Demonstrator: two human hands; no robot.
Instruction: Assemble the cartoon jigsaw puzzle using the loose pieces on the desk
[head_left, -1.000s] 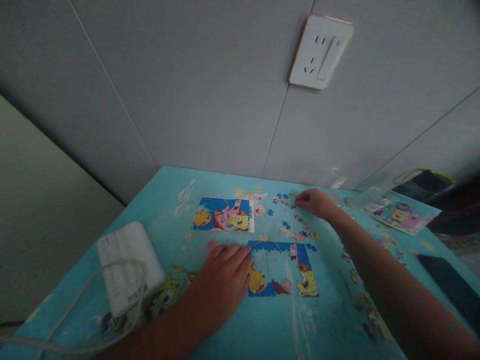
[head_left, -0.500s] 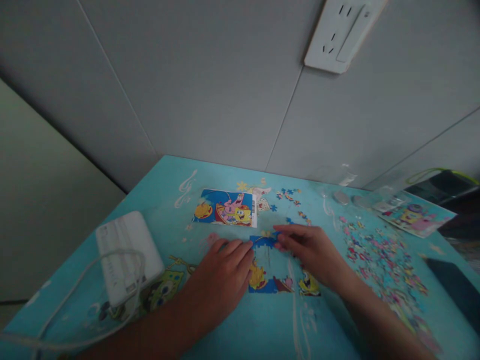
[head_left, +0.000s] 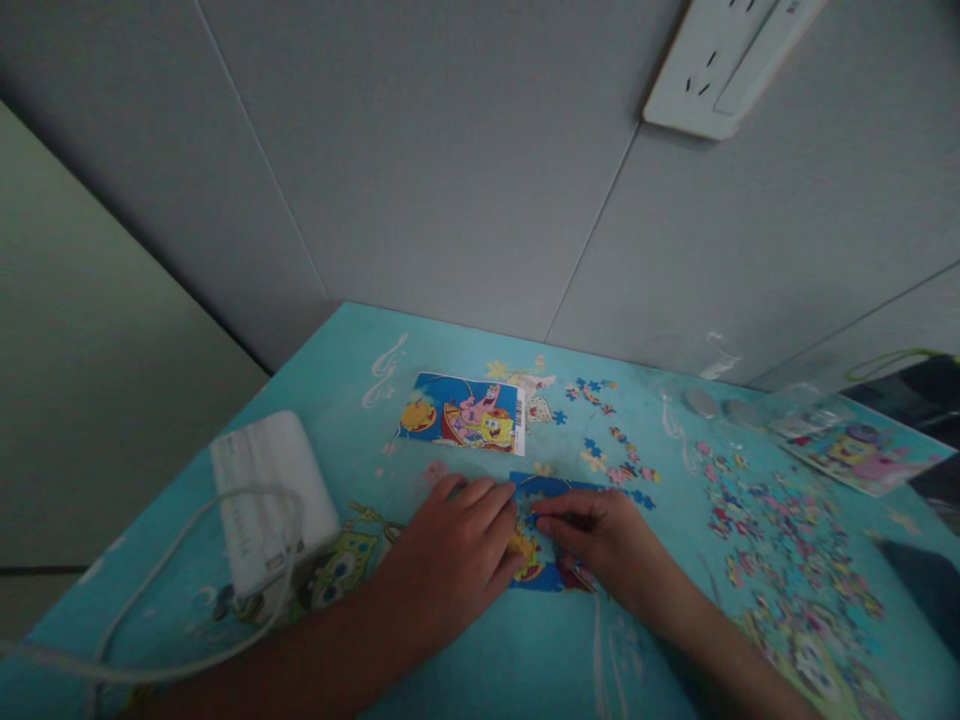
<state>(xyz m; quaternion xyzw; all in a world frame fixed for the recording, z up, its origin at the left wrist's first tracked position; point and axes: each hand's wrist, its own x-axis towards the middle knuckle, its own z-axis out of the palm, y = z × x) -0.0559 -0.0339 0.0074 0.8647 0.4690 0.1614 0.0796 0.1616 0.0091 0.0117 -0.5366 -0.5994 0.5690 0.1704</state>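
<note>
One piece (head_left: 532, 519) is pinched in the right hand (head_left: 615, 540); the left hand (head_left: 465, 540), grip unclear, touches the puzzle (head_left: 546, 484), where a careless nudge might split joins.

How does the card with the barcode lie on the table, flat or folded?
Flat: the card shows its picture and barcode face up, with no fold visible.

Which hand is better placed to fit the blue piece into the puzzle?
Probably the right hand: it pinches the blue piece over the puzzle; the left hand rests at the puzzle's edge.
</note>
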